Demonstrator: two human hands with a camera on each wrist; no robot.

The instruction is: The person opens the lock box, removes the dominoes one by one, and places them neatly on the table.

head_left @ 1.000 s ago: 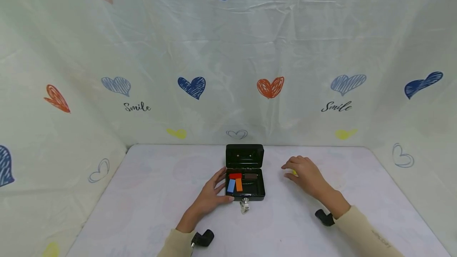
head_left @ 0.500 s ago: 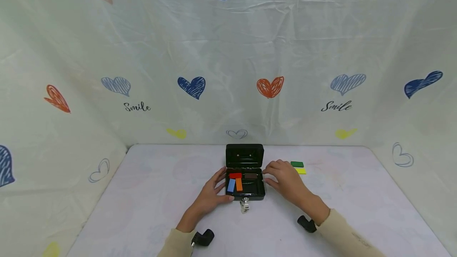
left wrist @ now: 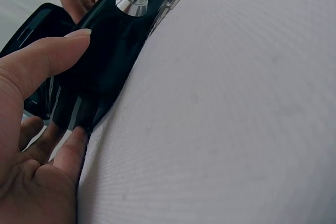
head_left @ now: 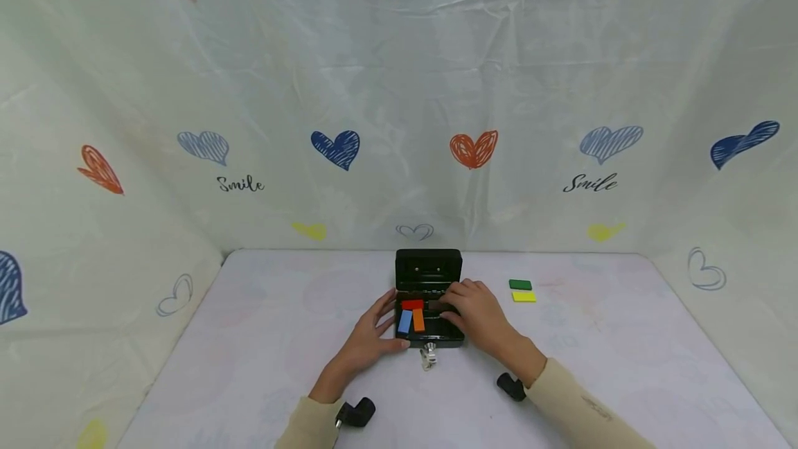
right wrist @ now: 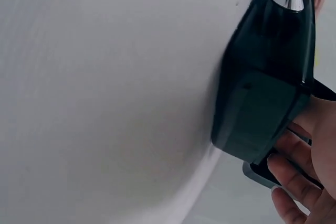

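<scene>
A black metal cash box [head_left: 427, 344] stands on the table with its lid [head_left: 427, 260] raised. Keys [head_left: 429, 359] hang from its front lock. Inside lie a red block [head_left: 412, 304], a blue block [head_left: 405, 321], an orange block [head_left: 419, 320] and a partly covered brown block [head_left: 433, 305]. My left hand [head_left: 368, 339] holds the box's left front corner, thumb on the front, fingers along the side. My right hand [head_left: 483, 316] reaches over the right wall, fingertips at the brown block. Whether they pinch it is hidden; in the right wrist view the box wall [right wrist: 257, 114] hides them.
A green block [head_left: 520, 284] and a yellow block [head_left: 524, 296] lie on the white table [head_left: 280, 317], to the right of the box. A heart-printed sheet [head_left: 399, 89] hangs behind the table.
My right hand has moved left from the green and yellow blocks into the box, leaving both on the table in sight. My left hand has stayed at the box.
</scene>
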